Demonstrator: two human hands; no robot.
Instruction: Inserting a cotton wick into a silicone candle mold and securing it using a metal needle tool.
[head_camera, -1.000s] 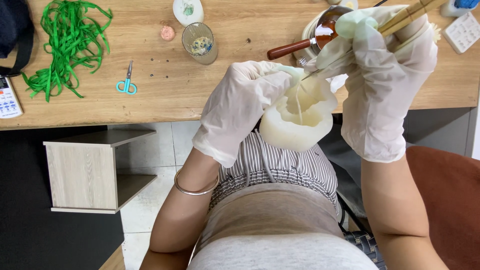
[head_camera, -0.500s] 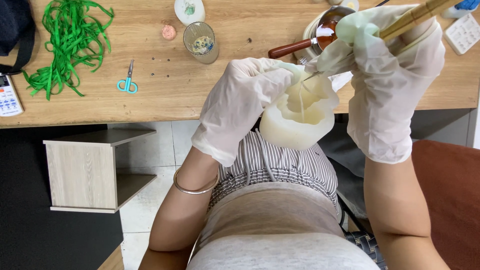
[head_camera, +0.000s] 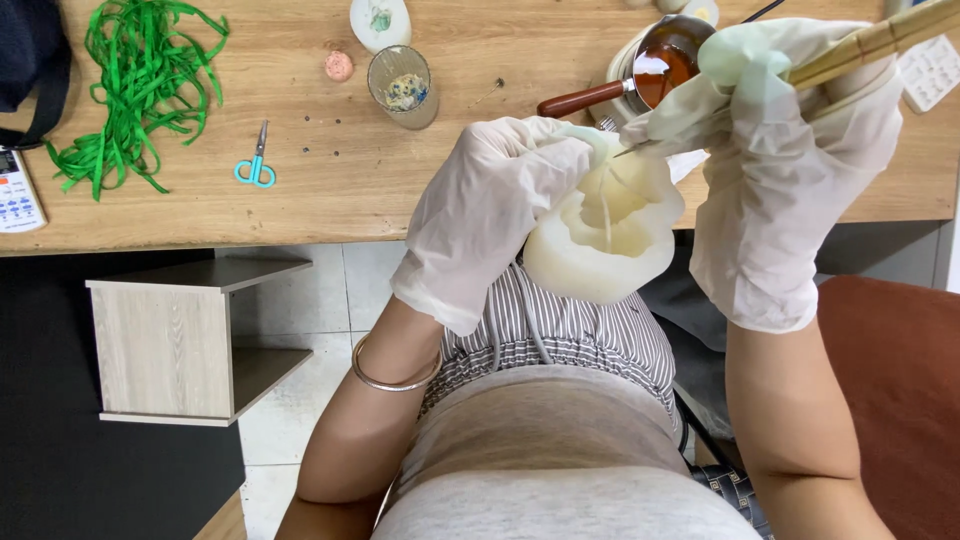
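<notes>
My left hand (head_camera: 495, 215), in a white glove, grips a milky white hollow mold (head_camera: 612, 228) held over my lap at the table's front edge. A thin white wick runs down inside its opening. My right hand (head_camera: 785, 160), also gloved, holds a thin metal needle whose tip reaches the mold's upper rim, and a wooden stick (head_camera: 872, 40) pokes out past the fingers toward the upper right.
On the wooden table (head_camera: 330, 190) lie green ribbon strands (head_camera: 135, 85), small teal scissors (head_camera: 256, 160), a glass cup (head_camera: 402, 85), a pink lump (head_camera: 339, 65) and a small pot of brown liquid (head_camera: 665, 65) with a wooden handle. A low shelf (head_camera: 185, 340) stands below left.
My right hand has shifted slightly right and up with the needle at the mold's rim. The left hand and mold stay almost still.
</notes>
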